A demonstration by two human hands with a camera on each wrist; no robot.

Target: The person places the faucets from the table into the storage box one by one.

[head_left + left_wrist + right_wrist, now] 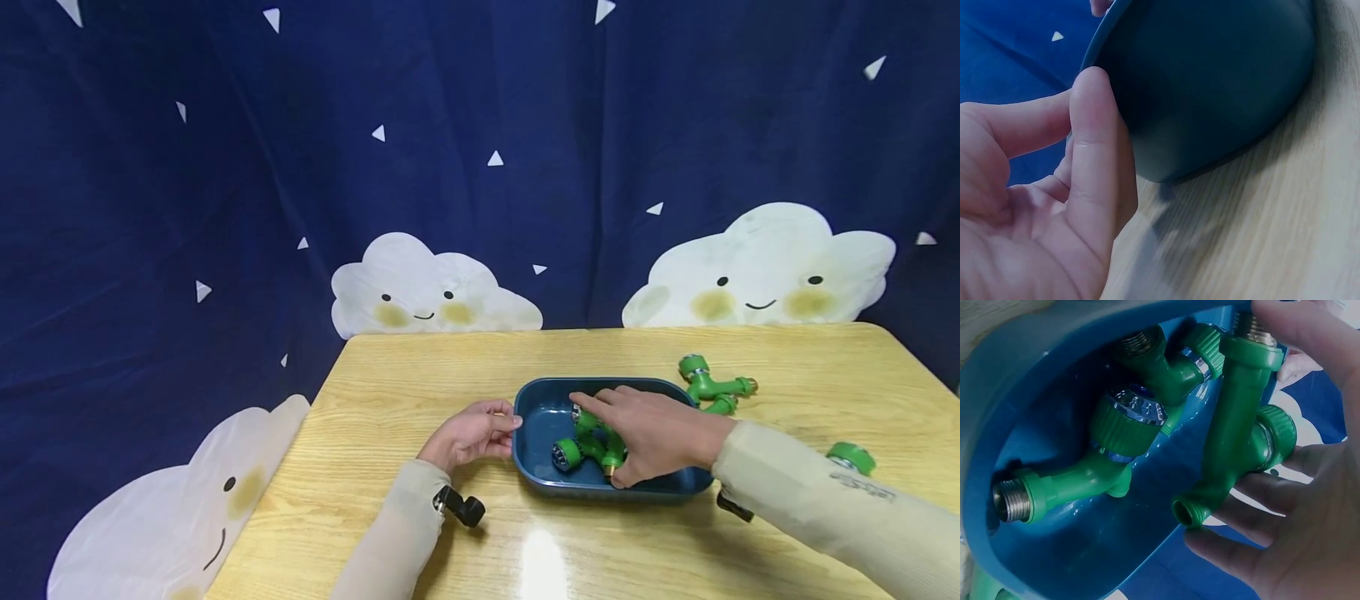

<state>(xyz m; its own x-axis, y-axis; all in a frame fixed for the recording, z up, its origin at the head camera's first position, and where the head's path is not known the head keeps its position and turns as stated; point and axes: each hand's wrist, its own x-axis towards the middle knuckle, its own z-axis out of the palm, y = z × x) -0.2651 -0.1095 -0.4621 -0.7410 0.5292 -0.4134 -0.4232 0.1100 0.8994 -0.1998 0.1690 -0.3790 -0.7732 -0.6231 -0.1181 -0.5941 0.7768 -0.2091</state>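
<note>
A dark blue plastic basin [540,479] sits on the table. My left hand [474,433] pinches its left rim between thumb and fingers, as the left wrist view shows the basin wall [1222,81] beside the thumb. Over the basin, my right hand [663,433] holds a green tap [1229,425]. The thumb is at the tap's threaded metal end, and the fingers lie along the other side. Inside the basin, one green tap [1125,428] lies with its ridged knob up, and another green tap [1169,378] is partly hidden behind it.
Just right of the basin, a green tap [705,385] lies on the wooden table [420,375]. Farther right, the green knob [851,457] of another shows behind the right sleeve. A dark blue curtain [450,100] with clouds hangs behind the table.
</note>
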